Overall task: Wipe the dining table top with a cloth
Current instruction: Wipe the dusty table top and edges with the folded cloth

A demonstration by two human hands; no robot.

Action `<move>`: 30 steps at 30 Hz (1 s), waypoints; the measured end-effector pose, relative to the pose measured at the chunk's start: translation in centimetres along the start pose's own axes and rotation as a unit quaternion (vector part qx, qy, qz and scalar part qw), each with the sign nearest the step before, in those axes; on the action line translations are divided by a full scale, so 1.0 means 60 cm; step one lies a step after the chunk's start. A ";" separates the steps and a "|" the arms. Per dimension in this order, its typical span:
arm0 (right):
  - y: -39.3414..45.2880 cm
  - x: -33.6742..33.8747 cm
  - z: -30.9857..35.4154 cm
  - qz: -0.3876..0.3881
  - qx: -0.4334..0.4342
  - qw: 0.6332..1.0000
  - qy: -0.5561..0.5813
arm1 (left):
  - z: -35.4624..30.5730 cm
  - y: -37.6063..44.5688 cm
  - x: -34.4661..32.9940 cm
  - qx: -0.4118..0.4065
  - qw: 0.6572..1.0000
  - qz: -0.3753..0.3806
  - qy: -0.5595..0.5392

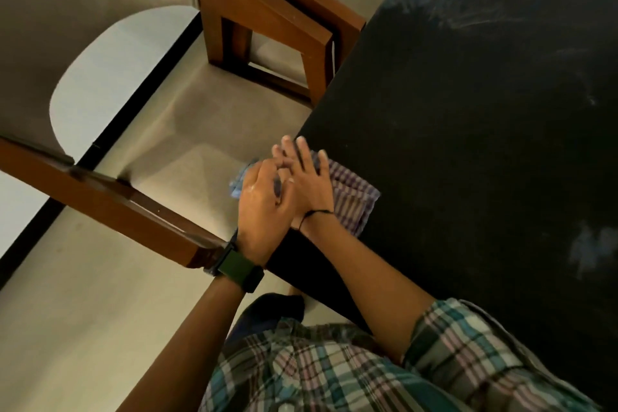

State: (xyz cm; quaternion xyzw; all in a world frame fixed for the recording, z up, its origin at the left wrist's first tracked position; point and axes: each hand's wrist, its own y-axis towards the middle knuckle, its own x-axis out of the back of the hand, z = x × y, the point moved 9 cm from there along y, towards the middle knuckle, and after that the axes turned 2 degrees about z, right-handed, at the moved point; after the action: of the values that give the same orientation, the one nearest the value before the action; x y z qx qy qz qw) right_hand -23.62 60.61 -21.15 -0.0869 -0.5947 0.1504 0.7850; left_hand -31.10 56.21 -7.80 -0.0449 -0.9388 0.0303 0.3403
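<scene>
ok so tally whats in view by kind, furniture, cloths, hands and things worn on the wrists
Tables: 1, the dark table top
Wooden chairs: 2, far chair and near chair
Cloths: 1, checked cloth
Hands: 2, left hand and right hand
Wrist items: 2, green watch and black cord
Total: 8

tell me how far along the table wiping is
Early to midway, at a guess. The checked cloth lies at the near corner of the dark table top, under the flat right hand; the left hand holds its overhanging end. Pale smears farther along the top look not yet wiped.
</scene>
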 end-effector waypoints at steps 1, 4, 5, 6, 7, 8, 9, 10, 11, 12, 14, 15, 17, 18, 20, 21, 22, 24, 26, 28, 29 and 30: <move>0.001 0.019 0.002 -0.008 0.004 1.000 -0.022 | 0.003 0.003 0.006 -0.003 1.000 -0.002 -0.008; 0.006 0.085 -0.023 -0.052 -0.028 0.998 -0.032 | 0.016 0.004 0.021 -0.026 0.999 -0.006 -0.019; 0.011 0.095 -0.046 -0.068 -0.058 0.996 -0.029 | 0.021 0.002 0.024 -0.029 0.999 -0.005 -0.022; 0.018 0.099 -0.065 -0.072 -0.087 0.993 -0.029 | 0.026 0.001 0.027 -0.029 0.999 0.000 -0.024; 0.025 0.102 -0.080 -0.078 -0.115 0.990 -0.036 | 0.032 -0.001 0.028 -0.031 0.999 0.009 -0.027; 0.030 0.108 -0.093 -0.083 -0.138 0.986 -0.038 | 0.035 -0.002 0.028 -0.036 0.999 0.018 -0.027; 0.032 0.113 -0.099 -0.087 -0.150 0.984 -0.038 | 0.037 -0.004 0.028 -0.045 0.998 0.025 -0.024; 0.033 0.118 -0.101 -0.089 -0.157 0.983 -0.040 | 0.037 -0.003 0.025 -0.055 0.998 0.031 -0.019; 0.031 0.119 -0.101 -0.087 -0.159 0.983 -0.041 | 0.038 0.000 0.021 -0.061 0.997 0.039 -0.017; 0.026 0.117 -0.097 -0.078 -0.154 0.984 -0.043 | 0.040 0.004 0.015 -0.063 0.997 0.048 -0.017; 0.003 0.106 -0.089 -0.057 -0.134 0.988 -0.054 | 0.034 0.008 0.001 -0.071 0.996 0.056 -0.022; -0.015 0.098 -0.084 -0.044 -0.121 0.990 -0.059 | 0.028 0.010 -0.004 -0.080 0.995 0.056 -0.024; -0.071 0.073 -0.071 -0.007 -0.092 0.993 -0.068 | 0.018 0.008 -0.011 -0.090 0.994 0.054 -0.033; -0.107 0.057 -0.064 0.006 -0.074 0.995 -0.071 | 0.013 0.007 -0.015 -0.092 0.993 0.057 -0.039; -0.187 0.027 -0.053 0.018 -0.027 0.996 -0.077 | 0.009 0.005 -0.028 -0.084 0.992 0.074 -0.055; -0.228 0.013 -0.053 0.018 -0.002 0.996 -0.083 | 0.009 0.005 -0.037 -0.080 0.991 0.084 -0.061; -0.266 0.000 -0.057 0.016 0.019 0.996 -0.091 | 0.008 0.007 -0.047 -0.078 0.991 0.089 -0.062; -0.319 -0.017 -0.074 0.024 0.042 0.993 -0.108 | 0.002 0.012 -0.065 -0.080 0.991 0.089 -0.053; -0.335 -0.021 -0.083 0.034 0.054 0.992 -0.108 | -0.005 0.016 -0.078 -0.073 0.992 0.086 -0.048; -0.322 -0.018 -0.083 0.038 0.065 0.992 -0.103 | -0.015 0.018 -0.087 -0.070 0.993 0.080 -0.045; -0.306 -0.014 -0.082 0.043 0.071 0.991 -0.107 | -0.021 0.018 -0.089 -0.069 0.994 0.075 -0.048; -0.286 -0.008 -0.079 0.046 0.077 0.990 -0.111 | -0.025 0.018 -0.089 -0.067 0.994 0.071 -0.054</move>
State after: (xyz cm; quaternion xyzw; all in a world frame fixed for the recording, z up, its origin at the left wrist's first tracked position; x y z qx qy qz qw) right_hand -16.90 44.55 -17.51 -0.0360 -0.6603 0.2400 0.7107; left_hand -25.96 56.78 -10.13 -0.1326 -0.9501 -0.0065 0.2822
